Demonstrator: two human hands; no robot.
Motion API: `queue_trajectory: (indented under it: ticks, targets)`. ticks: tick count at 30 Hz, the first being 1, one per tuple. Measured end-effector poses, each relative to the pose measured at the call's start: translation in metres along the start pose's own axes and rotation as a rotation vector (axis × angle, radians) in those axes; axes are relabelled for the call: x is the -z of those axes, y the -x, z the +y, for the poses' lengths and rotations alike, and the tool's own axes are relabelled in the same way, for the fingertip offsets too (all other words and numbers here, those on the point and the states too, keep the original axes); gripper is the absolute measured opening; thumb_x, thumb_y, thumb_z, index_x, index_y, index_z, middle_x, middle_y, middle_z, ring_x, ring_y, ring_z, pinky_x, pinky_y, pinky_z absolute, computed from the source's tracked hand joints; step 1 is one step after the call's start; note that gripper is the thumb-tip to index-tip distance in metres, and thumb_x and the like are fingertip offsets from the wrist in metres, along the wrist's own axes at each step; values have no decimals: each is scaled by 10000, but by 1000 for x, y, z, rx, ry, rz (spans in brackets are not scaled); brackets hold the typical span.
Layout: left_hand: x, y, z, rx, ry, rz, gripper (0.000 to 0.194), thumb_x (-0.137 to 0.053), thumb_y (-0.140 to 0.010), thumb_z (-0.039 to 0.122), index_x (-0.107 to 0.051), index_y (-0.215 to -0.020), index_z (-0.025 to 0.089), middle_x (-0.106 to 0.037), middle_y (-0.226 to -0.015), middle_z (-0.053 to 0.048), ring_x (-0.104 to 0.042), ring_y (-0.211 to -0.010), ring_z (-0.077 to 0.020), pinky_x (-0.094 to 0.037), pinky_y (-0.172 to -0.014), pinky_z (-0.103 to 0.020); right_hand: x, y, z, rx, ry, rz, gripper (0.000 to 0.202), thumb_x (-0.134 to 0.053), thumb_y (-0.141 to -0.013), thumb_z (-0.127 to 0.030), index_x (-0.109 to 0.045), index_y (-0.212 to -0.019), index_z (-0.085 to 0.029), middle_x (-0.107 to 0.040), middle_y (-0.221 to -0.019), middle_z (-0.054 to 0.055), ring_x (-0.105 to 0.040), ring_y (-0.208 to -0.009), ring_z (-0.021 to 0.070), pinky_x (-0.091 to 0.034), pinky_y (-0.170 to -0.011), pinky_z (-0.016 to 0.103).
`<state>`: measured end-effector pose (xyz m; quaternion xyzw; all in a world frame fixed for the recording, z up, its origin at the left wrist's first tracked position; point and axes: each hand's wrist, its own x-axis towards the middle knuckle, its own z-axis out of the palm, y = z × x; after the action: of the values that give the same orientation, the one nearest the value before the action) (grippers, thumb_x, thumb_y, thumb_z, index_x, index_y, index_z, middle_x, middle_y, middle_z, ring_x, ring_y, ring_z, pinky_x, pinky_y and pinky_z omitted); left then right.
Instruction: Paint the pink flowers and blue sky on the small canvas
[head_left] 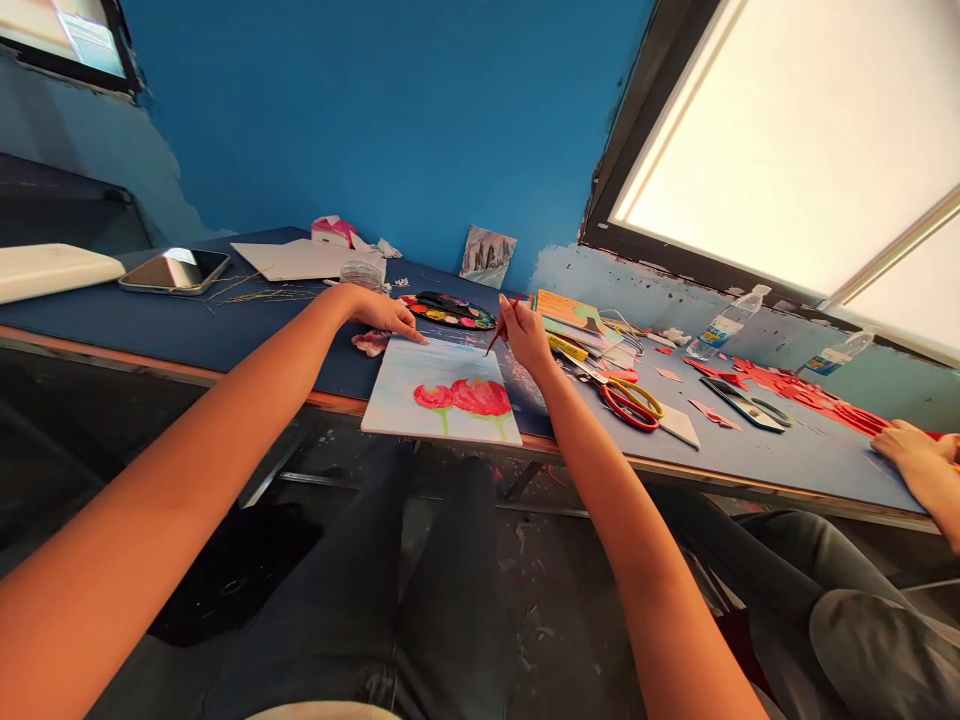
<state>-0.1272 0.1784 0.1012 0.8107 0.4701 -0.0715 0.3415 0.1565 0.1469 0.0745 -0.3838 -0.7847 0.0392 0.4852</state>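
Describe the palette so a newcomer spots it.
Against the blue wall is a dark blue tabletop; find the canvas with red flowers at its near edge. Just beyond the canvas is a flat, dark, rounded palette. Unlike its neighbours, it holds separate, differently coloured paint dabs.

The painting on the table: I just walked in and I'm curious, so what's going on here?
A person's right hand holds a brush, its tip near the far right corner of the painting; whether it touches is unclear. The left hand rests on the far edge, towards the left. Red flowers show on the painting, and a palette lies just beyond it. Off to the right, another person's hand is by red paper.
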Motion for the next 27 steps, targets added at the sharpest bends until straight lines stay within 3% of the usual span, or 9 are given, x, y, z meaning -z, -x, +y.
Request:
queue_trajectory:
  ticks: [8,15,27]
  targets:
    - [-2,1,1,14,-37,36,606,-580,-768,792,-608,-879,197,-480,-510,-11,-469,-416,-143,-352,-393,-229,-2,0,2,-12,19,9,742,-245,-885,-842,-493,-580,-213,-505,-515,-4,-477,-515,112,-365,-592,279]
    - [-4,5,7,42,-19,25,602,-574,-771,797,-579,-865,203,-479,-498,-8,-475,-410,-149,-355,-397,-234,-1,0,-6,43,-118,128,692,-314,-903,-804,-460,-572,-215,-490,-512,-15,-482,-508,102,-382,-577,271]
    - [-4,7,9,15,-16,14,559,-570,-804,761,-575,-814,202,-482,-479,-9,-460,-389,-142,-379,-396,-238,-3,1,-10,-18,-204,-107,690,-394,-850,-829,-510,-608,-192,-472,-472,-35,-459,-456,74,-361,-503,222]
